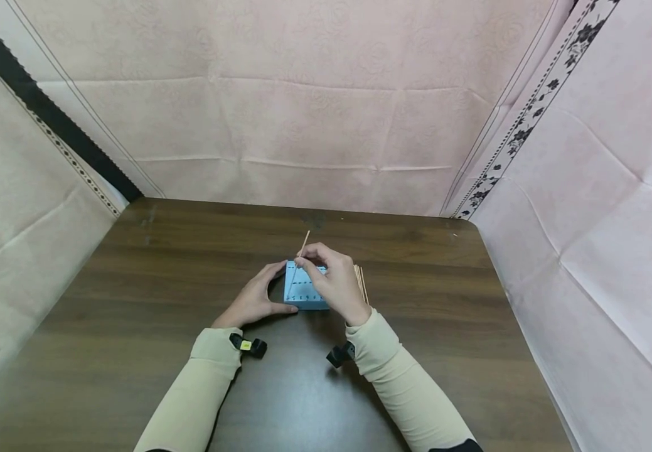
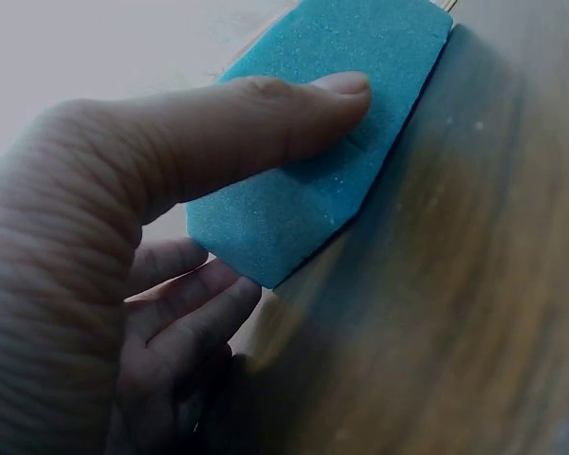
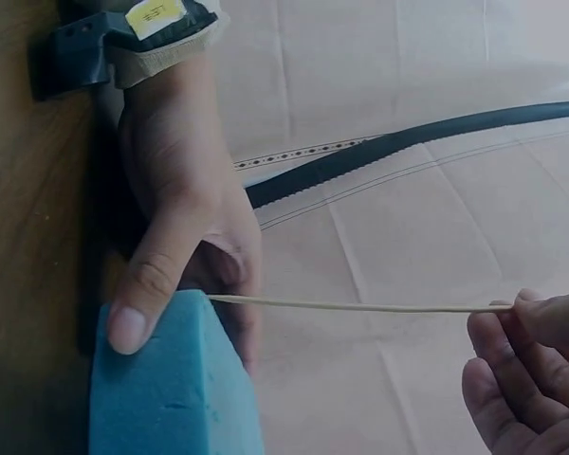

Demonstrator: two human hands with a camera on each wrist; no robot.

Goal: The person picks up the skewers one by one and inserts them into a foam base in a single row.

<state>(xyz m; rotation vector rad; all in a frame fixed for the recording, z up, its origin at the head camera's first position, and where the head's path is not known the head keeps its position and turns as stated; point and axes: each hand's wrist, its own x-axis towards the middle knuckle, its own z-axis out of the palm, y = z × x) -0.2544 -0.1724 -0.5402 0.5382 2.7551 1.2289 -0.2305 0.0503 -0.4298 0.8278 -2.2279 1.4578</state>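
Observation:
A light blue foam block (image 1: pixel 305 290) sits on the table, its top marked with rows of small dark marks. My left hand (image 1: pixel 255 298) holds the block at its left end, thumb along the near side and fingers toward the far side. The left wrist view shows the thumb laid flat across the block's side (image 2: pixel 389 57). Above the block, my right hand (image 1: pixel 337 276) pinches a thin wooden stick (image 3: pixel 360 306) between thumb and fingertips. The stick's other end meets the block's top edge near the left thumb in the right wrist view.
Several more thin wooden sticks (image 1: pixel 362 285) lie just right of the block, partly hidden behind the right hand. The brown wooden table (image 1: pixel 190 245) is bordered by pale cloth sheets (image 1: pixel 314 125) at the back and both sides.

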